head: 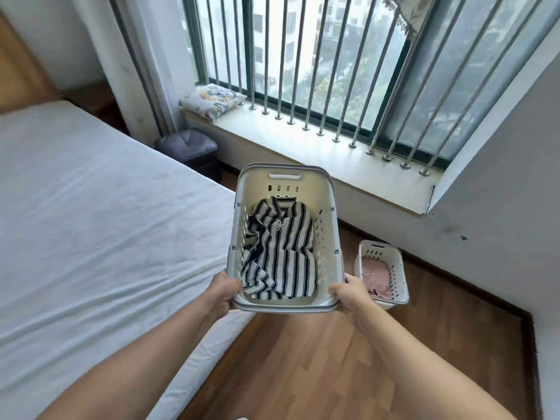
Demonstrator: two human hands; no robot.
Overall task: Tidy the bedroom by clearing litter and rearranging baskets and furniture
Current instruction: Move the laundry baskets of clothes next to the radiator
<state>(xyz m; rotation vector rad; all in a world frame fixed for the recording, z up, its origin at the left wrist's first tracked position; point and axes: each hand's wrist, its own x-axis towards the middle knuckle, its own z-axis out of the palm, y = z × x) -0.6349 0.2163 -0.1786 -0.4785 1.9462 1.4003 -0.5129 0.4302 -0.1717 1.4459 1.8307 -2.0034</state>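
Note:
A white plastic laundry basket (325,189) with a grey rim hangs in the air in front of me, above the floor beside the bed. A black-and-white striped garment (280,253) lies inside it. My left hand (225,294) grips the near left corner of the rim. My right hand (353,294) grips the near right corner. A second, smaller white basket (397,262) stands on the floor to the right, under the window sill, with pink cloth (377,277) in it.
A bed with a white sheet (91,222) fills the left side. A dark padded stool (189,148) stands in the corner by the sill. A patterned cushion (212,100) lies on the window sill (303,150). Wood floor (363,359) runs to the grey wall on the right.

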